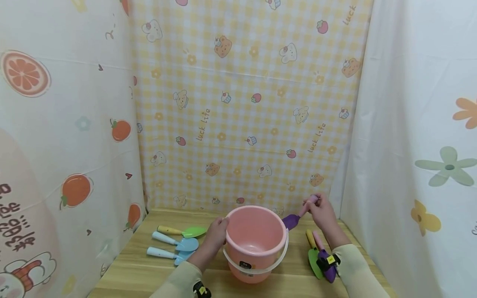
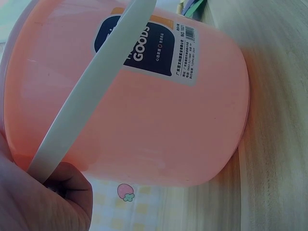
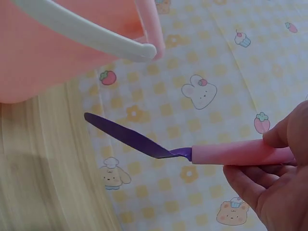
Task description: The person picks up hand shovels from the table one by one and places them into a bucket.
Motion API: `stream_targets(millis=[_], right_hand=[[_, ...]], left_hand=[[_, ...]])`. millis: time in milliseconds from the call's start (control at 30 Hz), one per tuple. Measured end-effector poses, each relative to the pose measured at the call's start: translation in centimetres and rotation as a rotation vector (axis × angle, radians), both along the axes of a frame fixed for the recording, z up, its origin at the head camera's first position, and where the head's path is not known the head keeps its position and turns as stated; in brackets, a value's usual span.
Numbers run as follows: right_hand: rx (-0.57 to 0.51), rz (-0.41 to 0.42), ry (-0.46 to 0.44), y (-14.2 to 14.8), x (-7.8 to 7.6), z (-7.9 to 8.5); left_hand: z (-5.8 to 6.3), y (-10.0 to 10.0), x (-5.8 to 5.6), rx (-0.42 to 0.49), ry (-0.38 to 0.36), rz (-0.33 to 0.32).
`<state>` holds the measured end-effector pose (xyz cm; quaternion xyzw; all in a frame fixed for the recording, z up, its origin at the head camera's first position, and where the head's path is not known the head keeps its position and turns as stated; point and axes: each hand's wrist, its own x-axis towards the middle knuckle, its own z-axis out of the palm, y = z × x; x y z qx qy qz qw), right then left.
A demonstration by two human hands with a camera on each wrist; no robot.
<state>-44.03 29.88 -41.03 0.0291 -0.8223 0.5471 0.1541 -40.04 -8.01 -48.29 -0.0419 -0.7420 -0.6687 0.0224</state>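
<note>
A pink bucket (image 1: 257, 248) with a white handle (image 1: 257, 271) stands on the wooden table, its inside bare in the head view. My left hand (image 1: 216, 234) grips the bucket's rim at its left side; in the left wrist view the thumb and fingers close around the edge by the handle's end. My right hand (image 1: 318, 209) pinches the pink grip of a hand trowel (image 3: 236, 153). Its purple blade (image 3: 132, 137) points left and down toward the bucket, just behind the rim's right side in the head view.
Left of the bucket lie a green trowel (image 1: 193, 231) with a yellow grip and two blue trowels (image 1: 186, 244). On the right, a green trowel (image 1: 314, 260) and a purple trowel (image 1: 329, 271) lie side by side. Patterned cloth (image 1: 246, 103) hangs behind the table (image 1: 208, 277).
</note>
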Motion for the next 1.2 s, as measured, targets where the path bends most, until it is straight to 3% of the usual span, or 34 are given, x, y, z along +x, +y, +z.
stream_targets(millis=[400, 767, 1200], right_hand=[[-0.033, -0.076, 0.046, 0.3, 0.5, 0.8], [-0.217, -0.089, 0.098, -0.1, 1.1, 1.9], [-0.300, -0.071, 0.177, -0.6, 1.8, 3.0]], left_hand=[[0.0, 0.0, -0.1, 0.000, -0.012, 0.000], [-0.1, 0.0, -0.3, -0.010, -0.002, -0.001], [0.0, 0.0, -0.2, -0.007, 0.000, 0.006]])
